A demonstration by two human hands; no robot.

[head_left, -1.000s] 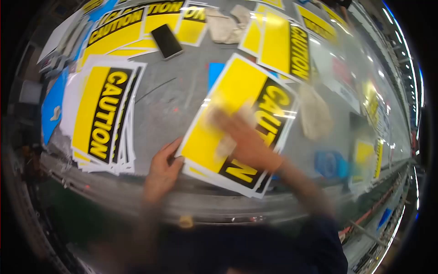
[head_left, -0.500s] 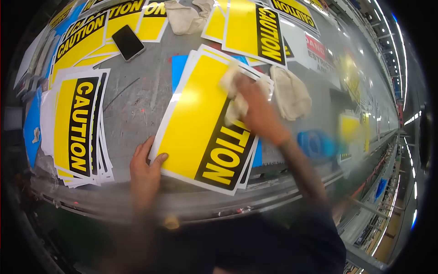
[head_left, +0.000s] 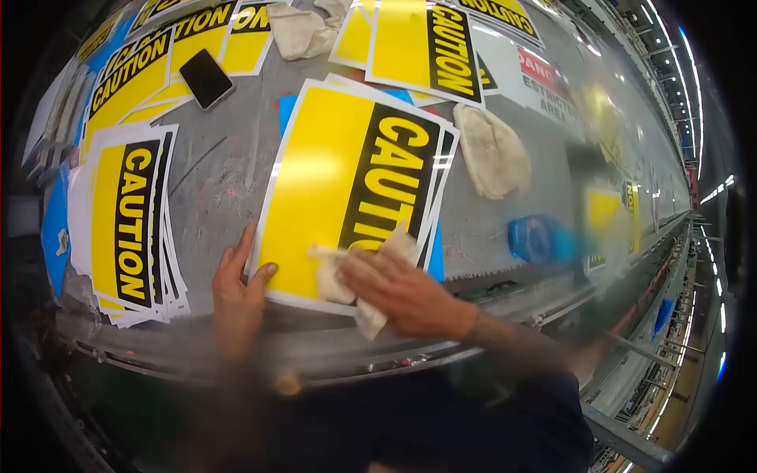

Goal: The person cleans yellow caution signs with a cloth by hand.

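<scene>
Right hand (head_left: pixel 402 292) presses crumpled beige cloth rag (head_left: pixel 347 272), soft and limp, flat on near edge of glossy yellow-black CAUTION sign (head_left: pixel 347 181) atop stack on grey metal table (head_left: pixel 229 173). Left hand (head_left: pixel 236 288) spread open, pins sign's near-left corner. Sign likely thin, stiff, slick; best held by edges.

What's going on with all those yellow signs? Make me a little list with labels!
left hand: left hand presses flat on the near corner of the top caution sign
right hand: right hand pushes a cloth on that sign's near edge
sign pile: more signs lie under the top one
table: grey table
nearby: another sign stack, phone, spare rag, blue tape roll
</scene>
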